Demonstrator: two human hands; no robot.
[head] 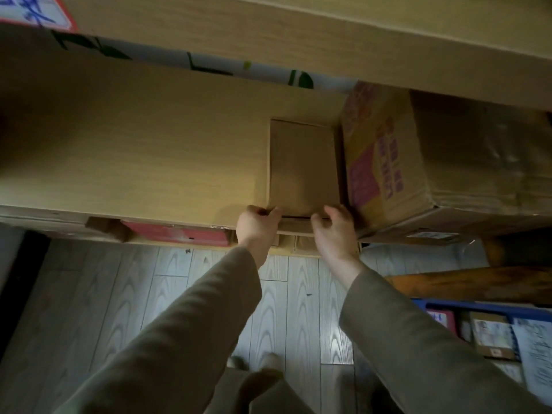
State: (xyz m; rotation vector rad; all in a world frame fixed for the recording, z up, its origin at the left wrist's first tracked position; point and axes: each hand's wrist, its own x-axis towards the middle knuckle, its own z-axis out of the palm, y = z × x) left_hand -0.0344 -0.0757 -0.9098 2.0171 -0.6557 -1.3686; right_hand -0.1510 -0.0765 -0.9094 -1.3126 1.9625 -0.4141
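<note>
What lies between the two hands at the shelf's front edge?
In the head view, only the near edge of the plain brown box, which the left hand and right hand both grip at its corners.

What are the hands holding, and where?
The plain brown box on the shelf: left hand grips its near left corner, right hand its near right corner.

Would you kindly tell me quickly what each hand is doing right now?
Left hand: closed, holding the near left corner of the small brown box.
Right hand: closed, holding the same box at its near right corner.
</note>
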